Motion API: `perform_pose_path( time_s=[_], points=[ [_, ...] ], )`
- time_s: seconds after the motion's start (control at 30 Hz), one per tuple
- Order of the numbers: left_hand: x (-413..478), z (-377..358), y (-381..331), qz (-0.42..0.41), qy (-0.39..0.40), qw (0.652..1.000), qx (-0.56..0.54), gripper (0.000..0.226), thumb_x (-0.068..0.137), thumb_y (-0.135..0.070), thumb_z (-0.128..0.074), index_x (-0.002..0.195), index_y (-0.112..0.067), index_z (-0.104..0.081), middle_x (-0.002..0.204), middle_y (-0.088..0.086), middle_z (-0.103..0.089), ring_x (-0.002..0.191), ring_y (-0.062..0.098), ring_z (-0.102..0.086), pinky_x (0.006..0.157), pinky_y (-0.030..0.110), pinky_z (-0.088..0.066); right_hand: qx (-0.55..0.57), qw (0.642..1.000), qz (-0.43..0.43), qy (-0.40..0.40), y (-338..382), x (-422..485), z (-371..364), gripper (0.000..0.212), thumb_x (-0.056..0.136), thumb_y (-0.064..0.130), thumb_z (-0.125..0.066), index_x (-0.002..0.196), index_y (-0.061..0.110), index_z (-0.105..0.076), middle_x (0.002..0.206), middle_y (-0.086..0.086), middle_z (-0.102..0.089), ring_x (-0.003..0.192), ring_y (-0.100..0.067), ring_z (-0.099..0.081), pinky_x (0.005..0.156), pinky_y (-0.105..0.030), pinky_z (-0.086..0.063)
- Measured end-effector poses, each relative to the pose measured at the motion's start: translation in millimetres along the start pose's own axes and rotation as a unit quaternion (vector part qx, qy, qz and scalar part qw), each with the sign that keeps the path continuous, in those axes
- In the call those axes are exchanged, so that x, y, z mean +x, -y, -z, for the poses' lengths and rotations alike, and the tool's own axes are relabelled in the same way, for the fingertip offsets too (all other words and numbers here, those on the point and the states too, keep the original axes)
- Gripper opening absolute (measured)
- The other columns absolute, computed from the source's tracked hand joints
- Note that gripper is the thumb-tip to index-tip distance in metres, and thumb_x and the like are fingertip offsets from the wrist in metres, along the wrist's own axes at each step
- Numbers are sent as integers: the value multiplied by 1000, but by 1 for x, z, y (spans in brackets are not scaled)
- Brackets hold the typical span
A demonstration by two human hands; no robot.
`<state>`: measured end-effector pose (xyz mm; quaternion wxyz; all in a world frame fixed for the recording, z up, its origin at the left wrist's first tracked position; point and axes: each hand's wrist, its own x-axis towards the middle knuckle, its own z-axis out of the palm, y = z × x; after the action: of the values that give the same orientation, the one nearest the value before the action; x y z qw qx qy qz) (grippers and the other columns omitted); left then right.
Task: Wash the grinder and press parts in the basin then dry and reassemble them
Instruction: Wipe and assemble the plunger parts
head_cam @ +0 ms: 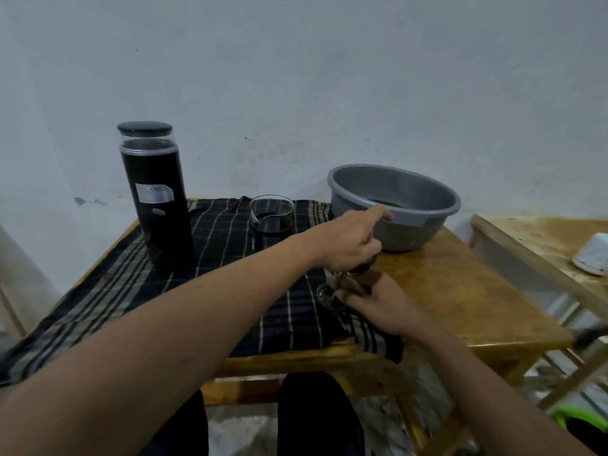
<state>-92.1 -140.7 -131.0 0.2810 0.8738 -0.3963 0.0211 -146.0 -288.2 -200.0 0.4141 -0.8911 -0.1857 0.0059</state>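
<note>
1. Pale, scuffed wall is seen behind a wooden table, whose left and middle parts are covered by a dark striped cloth.
2. At ten o'clock on the table, a tall black grinder is stood upright on the cloth, with its dark lid fitted on.
3. At twelve o'clock, a glass beaker is set on the cloth, between the grinder and the basin and apart from both.
4. At two o'clock, a grey basin is placed on the bare wood; dark water is seen inside.
5. Near the table's centre, just in front of the basin, the press plunger is held over the cloth's right edge, and its round mesh disc is visible at the lower left of the hands.
6. The left hand is reached across from eight o'clock; the plunger's dark top is gripped by its curled fingers, while the index finger is stretched toward the basin's rim.
7. The right hand is brought in from five o'clock; a crumpled rag is pinched by its fingers against the plunger. Whether the rag is a fold of the striped cloth cannot be told.
8. At three o'clock, a white cup is laid on a second wooden table.
</note>
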Motion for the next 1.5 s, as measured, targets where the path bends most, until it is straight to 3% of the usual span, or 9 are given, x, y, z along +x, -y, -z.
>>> perform_pose_path(
  time_s=[0.1,0.23,0.47,0.63,0.73,0.9,1.03,1.37,1.5],
  points=[
    [-6,4,5,-12,-8,999,45,23,100,-18,-48,121,-11,-55,91,1,-62,82,21,-58,76,39,-49,-172,983,-49,49,4,2,-2,31,86,56,-72,101,34,-57,98,16,-53,91,-2,-56,74,-22,-49],
    [-8,12,3,41,-21,977,210,27,100,-31,-41,85,-13,-56,80,2,-59,75,24,-58,71,43,-50,-318,946,-53,31,26,5,-9,47,92,58,-62,68,22,-45,82,11,-37,85,-8,-41,64,-25,-32],
    [-16,5,-8,135,-56,937,317,55,107,-57,-32,96,-13,-62,84,4,-56,77,26,-56,67,39,-44,-369,927,45,-57,23,-3,-22,47,90,55,-67,106,11,-61,101,-1,-54,86,-15,-46,71,-26,-32],
    [-13,4,1,92,-46,956,274,39,111,-48,-31,90,-19,-46,85,3,-52,88,31,-61,71,42,-44,-132,991,-28,-19,11,-2,-4,29,87,35,-78,65,24,-62,77,5,-65,75,-17,-62,66,-33,-47],
    [-14,8,9,75,-35,965,248,39,111,-46,-30,89,-19,-46,82,1,-52,84,30,-59,71,42,-44,20,991,-65,-114,10,-8,4,34,91,18,-73,60,14,-59,61,6,-61,61,-11,-60,55,-23,-47],
    [-12,9,12,68,-28,967,243,42,111,-50,-31,88,-19,-48,80,0,-54,80,27,-58,72,45,-49,-280,960,-12,16,13,-3,-14,43,101,42,-57,62,24,-50,74,11,-44,84,-12,-47,73,-33,-45],
    [-5,5,3,44,-20,964,262,48,107,-59,-34,85,-19,-49,80,0,-58,79,28,-62,67,42,-47,-73,995,-62,39,8,-4,9,42,98,30,-66,60,15,-54,58,12,-52,53,-2,-47,53,-20,-36],
    [-15,1,9,122,-69,979,150,49,95,-61,-61,119,-21,-49,96,-1,-61,89,23,-62,69,36,-44,252,920,-105,-279,11,-12,21,23,99,37,-62,100,20,-78,92,0,-80,93,-20,-75,81,-43,-61],
    [-35,-24,9,168,-165,969,80,59,82,-70,-71,113,-24,-53,95,-6,-68,84,18,-64,72,38,-54,267,927,-102,-243,17,-4,14,24,100,35,-61,105,20,-79,97,1,-80,98,-18,-74,91,-47,-60]
  ],
)
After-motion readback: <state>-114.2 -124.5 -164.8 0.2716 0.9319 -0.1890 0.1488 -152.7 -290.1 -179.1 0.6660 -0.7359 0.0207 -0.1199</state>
